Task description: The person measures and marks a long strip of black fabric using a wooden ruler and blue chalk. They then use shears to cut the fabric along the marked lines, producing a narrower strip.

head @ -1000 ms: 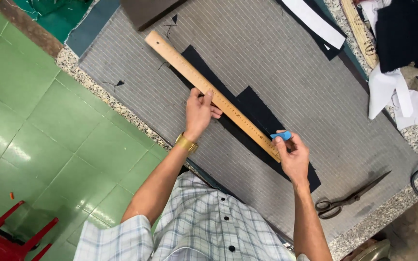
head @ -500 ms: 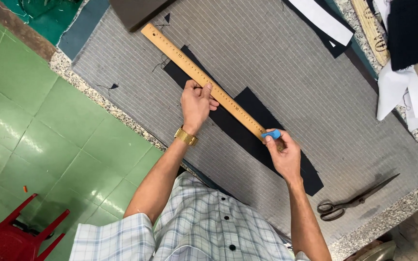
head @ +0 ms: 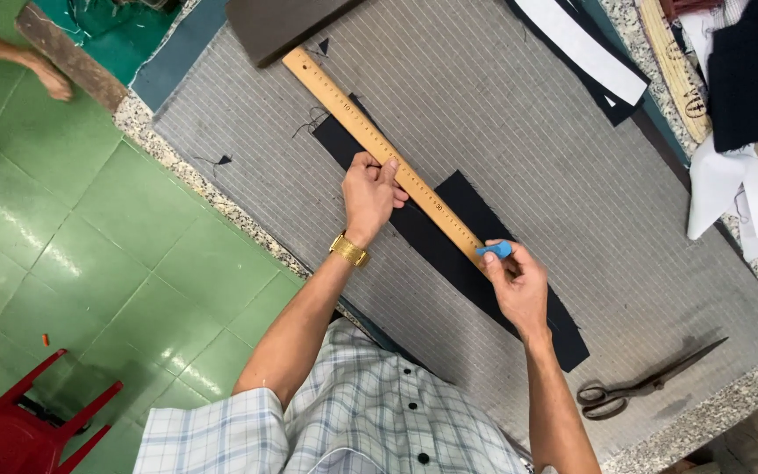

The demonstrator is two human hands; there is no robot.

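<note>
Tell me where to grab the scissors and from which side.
Take the scissors by the looped handles at their lower-left end, coming from above. They lie flat and shut on the grey cloth, blades pointing up-right, apart from both hands, so the loops seem the safest grip.

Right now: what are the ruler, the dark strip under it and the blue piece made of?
Ruler: looks like wood, tan with printed scale marks, matte. Dark strip: black woven fabric, flat and limp, with loose threads at one end. Blue piece in the right hand: probably tailor's chalk, dull blue; too small to be sure. The left hand presses on the ruler.
</note>
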